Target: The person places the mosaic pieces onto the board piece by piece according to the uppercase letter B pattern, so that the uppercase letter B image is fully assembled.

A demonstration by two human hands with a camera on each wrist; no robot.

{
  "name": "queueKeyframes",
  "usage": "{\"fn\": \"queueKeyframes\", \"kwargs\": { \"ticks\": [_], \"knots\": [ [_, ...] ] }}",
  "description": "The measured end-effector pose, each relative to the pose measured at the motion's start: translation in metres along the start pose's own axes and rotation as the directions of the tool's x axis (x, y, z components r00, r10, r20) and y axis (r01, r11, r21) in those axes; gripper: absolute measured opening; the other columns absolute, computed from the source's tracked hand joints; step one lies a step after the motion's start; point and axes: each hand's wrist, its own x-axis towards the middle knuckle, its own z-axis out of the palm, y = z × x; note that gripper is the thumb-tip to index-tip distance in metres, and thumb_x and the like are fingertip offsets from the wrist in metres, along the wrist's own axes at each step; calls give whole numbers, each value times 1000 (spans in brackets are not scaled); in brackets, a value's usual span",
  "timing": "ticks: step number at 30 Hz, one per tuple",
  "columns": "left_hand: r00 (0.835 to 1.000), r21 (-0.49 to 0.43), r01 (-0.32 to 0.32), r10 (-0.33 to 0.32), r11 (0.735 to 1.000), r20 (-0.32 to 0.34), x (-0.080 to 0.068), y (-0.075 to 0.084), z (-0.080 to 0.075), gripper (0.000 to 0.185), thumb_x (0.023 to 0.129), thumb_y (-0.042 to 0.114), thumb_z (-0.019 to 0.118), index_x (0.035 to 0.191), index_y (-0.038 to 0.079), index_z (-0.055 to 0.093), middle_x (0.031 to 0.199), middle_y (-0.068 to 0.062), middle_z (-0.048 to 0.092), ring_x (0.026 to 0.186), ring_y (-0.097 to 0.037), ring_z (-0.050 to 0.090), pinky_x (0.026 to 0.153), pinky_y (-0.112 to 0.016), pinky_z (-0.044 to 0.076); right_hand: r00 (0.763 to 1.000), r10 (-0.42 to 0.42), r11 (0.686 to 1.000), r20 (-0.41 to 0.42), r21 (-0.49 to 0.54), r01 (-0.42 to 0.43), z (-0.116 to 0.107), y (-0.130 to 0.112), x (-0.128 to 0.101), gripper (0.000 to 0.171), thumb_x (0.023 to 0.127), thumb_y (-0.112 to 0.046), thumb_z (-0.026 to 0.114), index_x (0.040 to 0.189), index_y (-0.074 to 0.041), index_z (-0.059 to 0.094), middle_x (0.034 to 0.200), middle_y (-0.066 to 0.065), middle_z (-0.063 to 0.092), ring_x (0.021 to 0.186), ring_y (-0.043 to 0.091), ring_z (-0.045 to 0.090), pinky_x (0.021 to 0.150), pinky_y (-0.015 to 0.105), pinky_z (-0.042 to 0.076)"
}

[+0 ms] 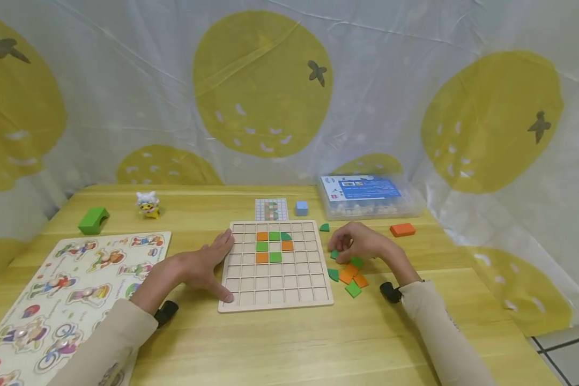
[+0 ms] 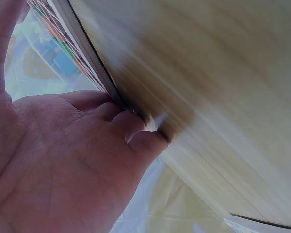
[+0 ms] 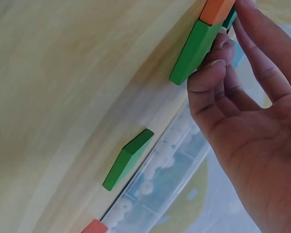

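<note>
A wooden grid board (image 1: 296, 281) lies in front of me with orange, light green and dark green pieces set in its upper middle cells. My left hand (image 1: 200, 268) rests at the board's left edge, thumb on the near corner and fingers along the side; the left wrist view shows its fingertips against the board's edge (image 2: 94, 53). To the right of the board, my right hand (image 1: 359, 241) pinches a dark green quarter-circle piece (image 1: 334, 254) between thumb and finger. Loose orange squares (image 1: 348, 272) and a light green square (image 1: 353, 289) lie just below that hand.
Behind the board are a pattern card (image 1: 272, 209), a blue cube (image 1: 301, 208) and a clear plastic box (image 1: 371, 195). An orange block (image 1: 402, 230) lies at right. On the left are a picture puzzle board (image 1: 72, 289), a green arch block (image 1: 94, 220) and a small figurine (image 1: 147, 205).
</note>
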Motion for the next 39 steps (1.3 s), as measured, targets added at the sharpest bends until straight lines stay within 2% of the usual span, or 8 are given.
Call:
{"fn": "queueKeyframes", "kwargs": {
  "ticks": [12,19,24,28,32,35,39],
  "knots": [
    [1000,6,11,-11,1000,-2,2,0,-1,140,79,45,97,169,-9,4,177,-29,-13,161,-57,-2,127,-72,11,991,118,992,-59,-33,-120,0,-4,-2,20,84,-3,92,99,-2,77,83,4,67,77,18,59,71,29,55],
    [1000,8,17,-17,1000,2,3,-1,-1,141,79,47,97,169,-8,3,177,-29,-13,160,-60,-1,127,-73,11,993,102,994,-60,-34,-104,0,-5,-1,20,84,-4,93,94,-3,76,81,4,68,75,17,60,70,29,55],
    [1000,13,14,-14,1000,2,3,0,-1,140,79,47,97,169,-8,4,177,-29,-13,159,-62,0,126,-73,12,994,65,997,-93,-30,-68,-1,-10,-1,18,84,-4,92,85,-6,74,77,2,69,71,16,62,68,29,56],
    [1000,15,30,-30,999,4,3,1,-1,141,79,48,97,169,-7,4,177,-28,-13,158,-64,1,126,-74,13,993,-11,999,-115,35,15,3,-22,5,12,89,-4,88,92,-3,77,80,3,73,71,22,68,68,32,60],
    [999,14,49,-49,999,7,4,0,-1,142,78,51,96,170,-6,4,177,-28,-12,158,-64,2,126,-74,12,992,-71,987,-106,138,85,18,-47,22,8,94,-2,83,100,2,79,84,10,78,71,34,74,67,41,64],
    [999,9,44,-44,999,4,3,1,-1,142,78,50,97,170,-7,4,177,-28,-13,158,-64,1,126,-74,12,995,-50,976,-82,209,66,31,-65,38,4,96,-1,80,97,3,80,85,13,80,72,33,77,69,44,66],
    [1000,-2,27,-27,1000,4,2,2,-1,141,79,46,97,169,-9,4,177,-29,-13,159,-61,-2,126,-73,10,995,55,964,-82,263,-32,44,-77,53,4,94,3,80,97,5,80,86,11,80,72,27,80,71,38,67]
  ]
}}
